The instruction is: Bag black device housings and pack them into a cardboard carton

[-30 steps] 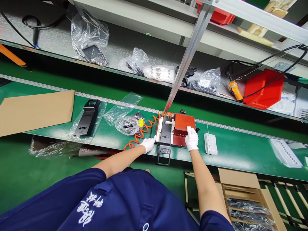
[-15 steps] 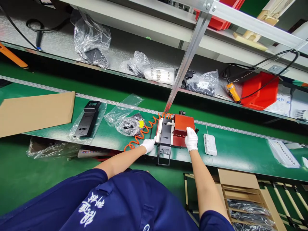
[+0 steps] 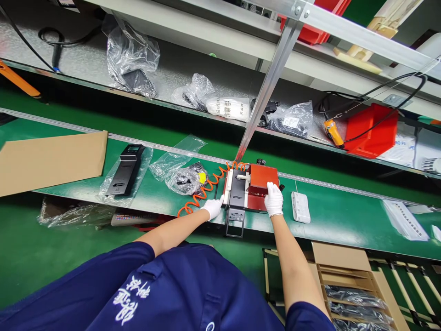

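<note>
A red press fixture sits at the near edge of the green bench. A black device lies in it, its lower end sticking out over the bench edge. My left hand, in a white glove, rests against the fixture's left side with fingers curled toward it. My right hand, also gloved, lies on the red block's front with fingers bent over it. An orange coiled hose runs from the fixture to the left.
Another black device in a clear bag, loose plastic bags and brown cardboard lie to the left. A white part lies right of the fixture. A carton of bagged items stands below right. Shelves with red bins run behind.
Both hands stay in place on the fixture. Only the view has shifted slightly since one second ago.
</note>
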Demonstrator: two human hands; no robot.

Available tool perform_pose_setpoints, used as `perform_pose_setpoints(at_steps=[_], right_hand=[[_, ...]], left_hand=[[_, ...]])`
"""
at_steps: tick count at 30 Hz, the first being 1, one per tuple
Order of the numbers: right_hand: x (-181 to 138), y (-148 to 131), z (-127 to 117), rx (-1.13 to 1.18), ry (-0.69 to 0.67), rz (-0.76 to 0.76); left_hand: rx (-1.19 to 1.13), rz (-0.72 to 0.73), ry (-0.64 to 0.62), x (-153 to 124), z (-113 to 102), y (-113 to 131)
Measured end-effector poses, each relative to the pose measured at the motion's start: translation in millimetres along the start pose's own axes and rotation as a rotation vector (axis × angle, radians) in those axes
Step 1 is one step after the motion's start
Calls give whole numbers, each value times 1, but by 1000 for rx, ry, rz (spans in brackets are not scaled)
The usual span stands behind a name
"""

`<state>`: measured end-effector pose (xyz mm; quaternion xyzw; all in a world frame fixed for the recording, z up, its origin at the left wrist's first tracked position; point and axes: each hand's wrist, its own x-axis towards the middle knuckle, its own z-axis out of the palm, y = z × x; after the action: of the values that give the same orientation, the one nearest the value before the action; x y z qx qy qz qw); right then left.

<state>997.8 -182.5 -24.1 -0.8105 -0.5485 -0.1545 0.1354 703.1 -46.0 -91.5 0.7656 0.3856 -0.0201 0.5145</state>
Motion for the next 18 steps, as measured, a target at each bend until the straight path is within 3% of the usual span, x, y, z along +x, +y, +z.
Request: perform_pose_setpoints(at_steps=[3,7,18], right_hand=[[0,1,2,3,31,-18],[0,1,3,7,44,-20],[5,-5,-5,0,0,2]], left_hand=[[329,-3,-15,1,0,2],[592,35,-34,1,0,4],[767,65,-35,2,0,4]])
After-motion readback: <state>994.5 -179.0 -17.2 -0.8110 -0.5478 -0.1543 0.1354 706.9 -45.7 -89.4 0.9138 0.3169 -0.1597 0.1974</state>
